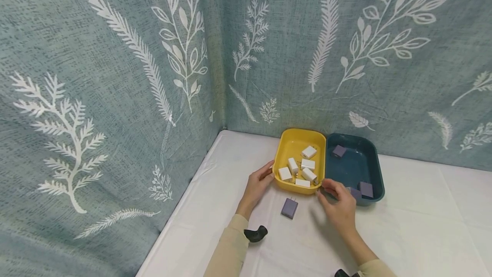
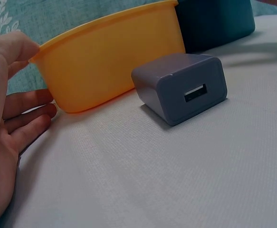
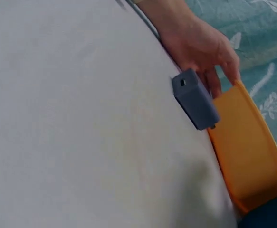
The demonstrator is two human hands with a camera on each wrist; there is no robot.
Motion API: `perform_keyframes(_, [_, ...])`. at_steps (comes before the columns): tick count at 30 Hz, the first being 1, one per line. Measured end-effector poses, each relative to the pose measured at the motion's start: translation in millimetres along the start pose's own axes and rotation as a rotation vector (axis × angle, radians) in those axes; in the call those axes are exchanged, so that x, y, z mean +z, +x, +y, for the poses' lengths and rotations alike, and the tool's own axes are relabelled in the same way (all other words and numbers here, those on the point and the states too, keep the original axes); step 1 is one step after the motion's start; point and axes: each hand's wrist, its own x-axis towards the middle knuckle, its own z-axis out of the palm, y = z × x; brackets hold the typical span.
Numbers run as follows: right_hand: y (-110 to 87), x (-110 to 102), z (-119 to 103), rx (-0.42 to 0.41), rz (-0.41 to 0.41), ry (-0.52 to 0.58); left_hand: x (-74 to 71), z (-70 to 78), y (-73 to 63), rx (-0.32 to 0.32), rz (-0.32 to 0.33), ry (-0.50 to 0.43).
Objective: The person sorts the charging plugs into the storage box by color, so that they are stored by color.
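Note:
My left hand [image 1: 257, 187] touches the outside of the yellow tray [image 2: 114, 54] at its front left corner. In the left wrist view the thumb lies at the rim and the other fingers are along the wall. My right hand [image 1: 340, 204] is at the yellow tray's front right corner, thumb and fingertips apart close to the rim. It partly covers the front of the dark blue tray [image 1: 351, 170]. A purple charger plug [image 1: 289, 208] lies on the white cloth between the hands, its USB port [image 2: 195, 92] facing the left wrist camera.
Several white charger plugs [image 1: 308, 152] lie in the yellow tray. The blue tray beside it contains purple charger plugs [image 1: 366, 189]. A teal leaf-patterned curtain [image 1: 269, 54] hangs behind and to the left of the table.

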Motion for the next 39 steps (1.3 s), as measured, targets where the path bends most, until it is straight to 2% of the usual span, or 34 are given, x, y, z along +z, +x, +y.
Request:
perform_keyframes(7, [-8.4, 6, -3, -0.008, -0.018, -0.011, -0.7, -1.3, 0.2, 0.010, -0.003, 0.010])
perform_keyframes(12, [-14.1, 13, -8, -0.003, -0.022, 0.044, -1.7, -0.7, 0.0, 0.019, -0.009, 0.011])
perform_keyframes(15, [-16.8, 16, -22, -0.051, -0.024, 0.070, -2.1, -1.3, 0.0, 0.017, -0.012, 0.009])
perform_keyframes(19, [-22.3, 23, -22, -0.071, -0.044, 0.084, -1.9, -1.2, -0.2, 0.015, -0.009, 0.001])
perform_keyframes(23, [-29.1, 32, -6, -0.015, -0.098, 0.091, -1.8, 0.5, -0.6, 0.019, -0.006, 0.004])
perform_keyframes(31, [-39.6, 45, -4, -0.007, -0.165, 0.042, -2.3, -0.1, -0.3, 0.024, -0.008, -0.003])
perform_keyframes(39, [-42.1, 50, -11, 0.160, -0.264, -0.077, -1.6, -1.5, -0.8, 0.017, -0.006, -0.014])
